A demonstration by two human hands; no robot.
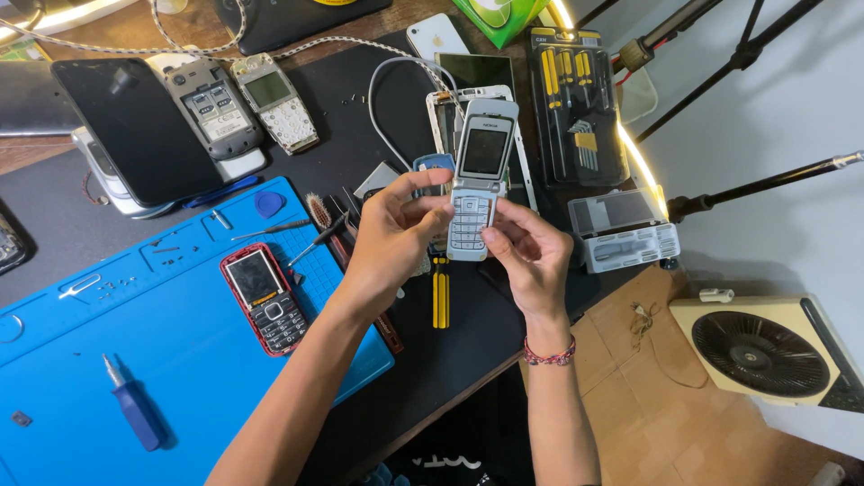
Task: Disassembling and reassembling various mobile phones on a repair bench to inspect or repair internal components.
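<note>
I hold an opened silver flip phone (477, 175) upright over the dark desk mat, its screen half up and its keypad half below. My left hand (396, 229) grips the keypad half from the left, thumb across its upper edge. On the lower right edge of the keypad, my right hand (531, 252) pinches the phone; that wrist wears a red bead bracelet. A yellow-handled screwdriver (440, 292) lies on the mat just under my hands.
A blue work mat (162, 360) at left carries a red-and-black bar phone (265, 297), a blue screwdriver (135, 409) and small screws. Several other phones and a tablet (135, 126) lie at the back. A screwdriver set (576, 108), a grey bit case (624, 232) and a fan (765, 351) sit right.
</note>
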